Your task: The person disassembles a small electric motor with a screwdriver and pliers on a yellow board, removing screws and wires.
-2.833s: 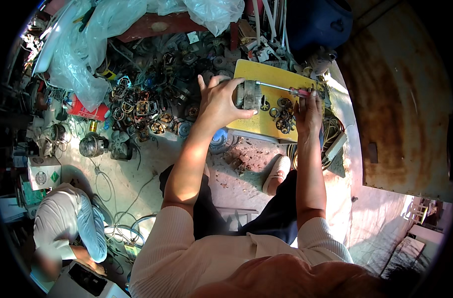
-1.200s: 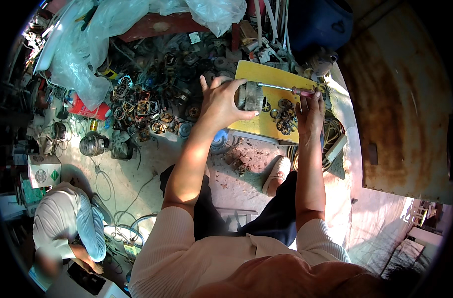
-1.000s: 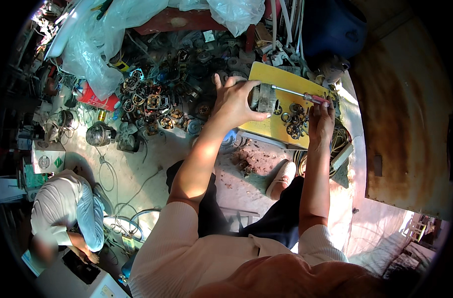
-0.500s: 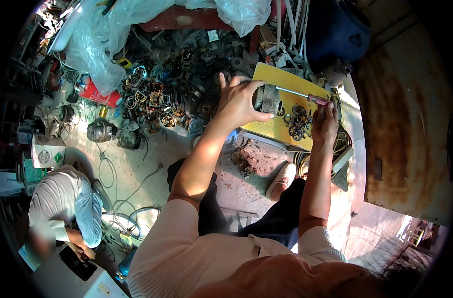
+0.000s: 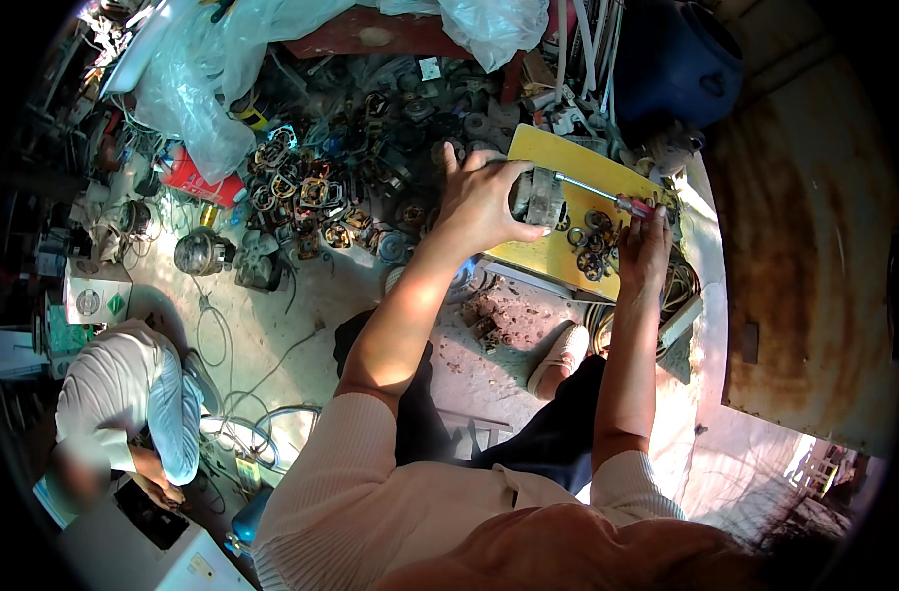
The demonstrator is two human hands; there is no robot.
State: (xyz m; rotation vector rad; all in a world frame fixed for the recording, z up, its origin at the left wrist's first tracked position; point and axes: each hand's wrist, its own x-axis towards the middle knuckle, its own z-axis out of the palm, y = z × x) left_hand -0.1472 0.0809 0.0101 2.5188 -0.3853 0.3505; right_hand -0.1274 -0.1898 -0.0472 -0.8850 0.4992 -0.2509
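Observation:
My left hand (image 5: 479,205) is wrapped round a grey, cylindrical metal motor part (image 5: 541,200), held on its side over a yellow board (image 5: 530,258). From the right, my right hand (image 5: 646,254) grips the reddish handle of a screwdriver (image 5: 589,187) between thumb and fingers. Its bright shaft points left, and its tip meets the upper right end of the motor part. Just below the shaft, several small dark rings that look like bearings (image 5: 597,243) lie heaped on the board.
A heap of used motor parts (image 5: 321,197) spreads beyond my left arm, beside clear plastic sheeting (image 5: 198,108). A blue barrel (image 5: 666,69) and a rusty metal panel (image 5: 804,246) stand to the right. Another person (image 5: 124,394) bends over a white appliance (image 5: 188,561) at lower left.
The whole picture has shifted slightly. Both holds stay the same; the screwdriver's handle has dipped a little toward me, while its tip remains at the motor part.

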